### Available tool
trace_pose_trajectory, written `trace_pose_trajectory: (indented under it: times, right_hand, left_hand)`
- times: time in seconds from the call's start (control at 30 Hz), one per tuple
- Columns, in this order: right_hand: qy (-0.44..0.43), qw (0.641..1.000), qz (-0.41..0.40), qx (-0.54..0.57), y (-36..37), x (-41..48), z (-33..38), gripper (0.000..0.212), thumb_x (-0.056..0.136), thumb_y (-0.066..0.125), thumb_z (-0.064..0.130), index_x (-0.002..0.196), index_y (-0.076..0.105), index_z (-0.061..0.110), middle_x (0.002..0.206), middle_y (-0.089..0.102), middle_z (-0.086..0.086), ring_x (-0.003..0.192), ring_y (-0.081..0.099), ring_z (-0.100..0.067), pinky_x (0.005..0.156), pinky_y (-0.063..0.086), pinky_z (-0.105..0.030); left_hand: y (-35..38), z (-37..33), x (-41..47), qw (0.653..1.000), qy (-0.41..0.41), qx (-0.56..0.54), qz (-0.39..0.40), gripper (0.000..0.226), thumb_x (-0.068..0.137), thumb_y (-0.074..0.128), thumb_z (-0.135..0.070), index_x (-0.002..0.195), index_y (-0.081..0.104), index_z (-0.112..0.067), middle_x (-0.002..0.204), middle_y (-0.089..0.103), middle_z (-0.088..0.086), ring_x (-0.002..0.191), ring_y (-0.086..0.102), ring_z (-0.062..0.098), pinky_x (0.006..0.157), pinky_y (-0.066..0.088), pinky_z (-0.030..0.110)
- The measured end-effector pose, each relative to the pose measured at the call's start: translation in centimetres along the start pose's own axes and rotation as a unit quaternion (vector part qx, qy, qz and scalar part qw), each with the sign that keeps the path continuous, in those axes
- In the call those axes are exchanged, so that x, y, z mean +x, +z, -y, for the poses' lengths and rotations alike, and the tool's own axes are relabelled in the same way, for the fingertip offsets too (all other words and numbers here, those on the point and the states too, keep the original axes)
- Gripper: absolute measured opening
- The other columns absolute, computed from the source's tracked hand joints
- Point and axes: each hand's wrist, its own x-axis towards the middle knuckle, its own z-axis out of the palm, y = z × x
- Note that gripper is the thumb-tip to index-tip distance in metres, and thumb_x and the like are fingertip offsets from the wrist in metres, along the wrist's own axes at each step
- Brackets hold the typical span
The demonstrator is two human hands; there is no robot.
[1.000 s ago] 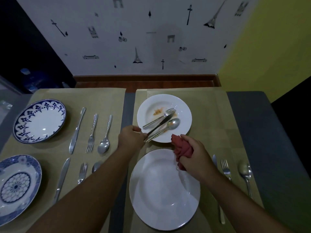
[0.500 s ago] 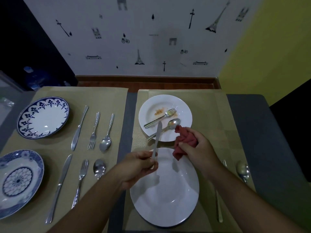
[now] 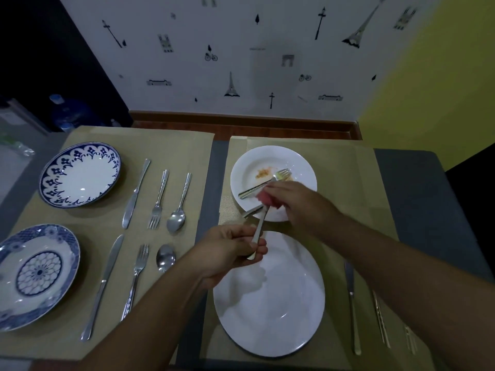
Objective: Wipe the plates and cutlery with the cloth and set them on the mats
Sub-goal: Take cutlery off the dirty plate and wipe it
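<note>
Wiped knife over the clean plate.
Left hand (image 3: 230,250) pinched the knife (image 3: 258,231) handle; right hand (image 3: 292,202) squeezed cloth (image 3: 263,200) round the blade, keeping it off the mat (image 3: 348,183).

Wallpaper (image 3: 241,49) with black Paris motifs; yellow wall (image 3: 428,89); blue water bottle (image 3: 64,111).

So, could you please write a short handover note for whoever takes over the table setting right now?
Left hand: grips the handle of a knife, held above the big white plate.
Right hand: holds the red cloth closed around the knife's blade.
Done: the left mat has two blue plates, each with knife, fork and spoon. The right mat has the big white plate with cutlery beside it.
Left: finish the knife and set it down; then the fork, the other piece partly hidden under the hands, and the small stained plate.
</note>
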Motion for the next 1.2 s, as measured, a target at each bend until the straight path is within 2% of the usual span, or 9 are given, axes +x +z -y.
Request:
trace_pose_trajectory:
  times: [0.1,0.2,0.37,0.43,0.5,0.7,0.83,1.1,1.2]
  right_hand:
    - [0.056,0.998,0.006,0.006,-0.2,1.4,-1.4,0.033,0.092,0.057,0.008,0.12,0.062,0.023,0.125,0.061,0.002,0.11,0.054,-0.02,0.092,0.044,-0.024]
    - [0.11,0.99,-0.076,0.046,0.0,1.7,-2.3,0.05,0.086,0.059,-0.002,0.128,0.058,0.025,0.127,0.06,0.001,0.113,0.054,-0.02,0.099,0.048,-0.035]
    - [0.2,0.937,-0.179,0.224,0.6,-1.0,-1.3,0.062,0.081,0.056,-0.01,0.117,0.062,0.04,0.108,0.064,0.009,0.091,0.064,-0.015,0.083,0.056,-0.036]
    - [0.18,0.926,-0.18,0.28,1.3,-3.1,0.2,0.065,0.079,0.053,-0.01,0.11,0.062,0.047,0.1,0.064,0.012,0.082,0.065,-0.012,0.074,0.057,-0.034]
    - [0.157,0.935,-0.174,0.268,1.9,-5.1,1.8,0.064,0.076,0.053,-0.008,0.121,0.062,0.035,0.106,0.062,0.008,0.085,0.064,-0.01,0.073,0.057,-0.035]
    - [-0.042,0.994,-0.07,0.077,3.6,-9.3,5.1,0.056,0.081,0.052,0.001,0.135,0.055,0.016,0.137,0.053,0.001,0.13,0.045,-0.013,0.108,0.038,-0.033]
    - [-0.145,0.989,0.009,-0.016,5.1,-10.0,5.0,0.041,0.092,0.041,0.009,0.126,0.062,0.015,0.137,0.056,-0.002,0.131,0.046,-0.017,0.109,0.038,-0.034]
    - [-0.08,0.995,-0.027,-0.057,4.1,-7.7,3.0,0.049,0.093,0.026,0.012,0.125,0.062,0.004,0.129,0.06,-0.012,0.124,0.052,-0.027,0.105,0.043,-0.039]
    - [-0.145,0.988,0.018,-0.053,4.8,-9.0,4.6,0.051,0.09,0.026,0.008,0.129,0.06,0.008,0.136,0.056,-0.011,0.13,0.048,-0.023,0.11,0.038,-0.034]
  left_hand:
    - [0.0,0.4,-0.7,1.0,-0.008,-0.018,-0.004,0.028,0.091,0.059,0.014,0.113,0.071,0.003,0.108,0.075,0.022,0.101,0.074,0.033,0.09,0.06,0.039]
    - [0.2,0.9,-1.1,0.999,-0.023,-0.042,-0.012,0.029,0.089,0.062,0.014,0.113,0.072,0.001,0.109,0.076,0.019,0.097,0.074,0.029,0.088,0.062,0.039]
    - [0.1,2.3,-1.9,0.995,-0.075,-0.071,-0.013,0.033,0.084,0.072,0.009,0.113,0.073,-0.005,0.107,0.078,0.014,0.096,0.075,0.026,0.083,0.062,0.036]
    - [0.0,3.2,-2.3,0.993,-0.087,-0.083,-0.024,0.031,0.082,0.074,0.008,0.109,0.074,-0.007,0.103,0.079,0.011,0.094,0.075,0.023,0.079,0.062,0.034]
    - [-0.1,4.1,-2.8,0.992,-0.097,-0.078,-0.032,0.03,0.081,0.076,0.005,0.108,0.074,-0.007,0.097,0.079,0.008,0.089,0.074,0.018,0.074,0.061,0.029]
    - [-0.3,6.8,-4.4,0.992,-0.109,-0.041,-0.05,0.025,0.08,0.078,0.001,0.104,0.077,-0.008,0.095,0.079,0.008,0.082,0.072,0.016,0.07,0.058,0.027]
    - [-0.1,7.6,-5.7,0.994,-0.098,0.002,-0.048,0.017,0.085,0.075,0.001,0.09,0.083,-0.013,0.088,0.078,0.007,0.08,0.071,0.017,0.074,0.057,0.031]
    - [-0.1,8.9,-7.4,0.996,-0.086,-0.003,-0.036,0.019,0.088,0.067,0.008,0.09,0.08,-0.006,0.082,0.074,0.012,0.071,0.072,0.02,0.061,0.057,0.027]
    - [-0.2,9.1,-7.4,0.998,-0.057,-0.003,-0.034,0.017,0.088,0.068,0.007,0.091,0.079,-0.005,0.087,0.073,0.016,0.076,0.071,0.024,0.067,0.057,0.031]
